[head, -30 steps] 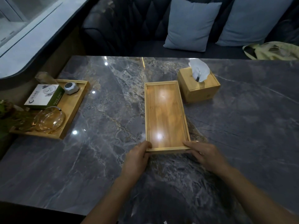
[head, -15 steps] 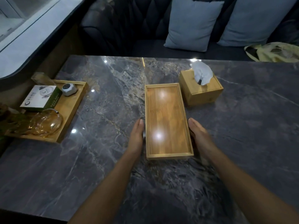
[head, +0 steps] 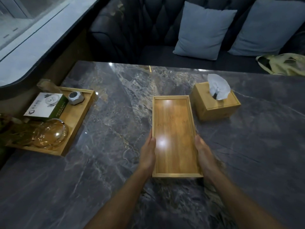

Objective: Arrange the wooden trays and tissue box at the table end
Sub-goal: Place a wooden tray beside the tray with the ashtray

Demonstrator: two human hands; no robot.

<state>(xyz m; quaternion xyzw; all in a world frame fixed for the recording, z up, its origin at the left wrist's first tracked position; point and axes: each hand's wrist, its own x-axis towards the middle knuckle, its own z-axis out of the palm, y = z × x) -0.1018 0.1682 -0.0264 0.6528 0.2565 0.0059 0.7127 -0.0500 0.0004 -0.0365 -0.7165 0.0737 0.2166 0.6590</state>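
Hands clamp the empty wooden tray (head: 175,134) by its long sides: left hand (head: 147,156) flat vs the left rim, thumb over the edge; right hand (head: 203,154) mirrors it on the right rim. Neither is curled shut, both press inward w/ fingers extended. Tray sits mid-table (head: 115,171), lengthwise away from the person, tissue box (head: 216,104) just beside its far right corner. Loaded tray (head: 77,119) sits at the left table end, well apart. Probably the step is shifting the empty tray there. Keep pressure even both sides, lift slightly rather than drag on the stone, hold it level, and set it parallel to the loaded tray w/o bumping it.
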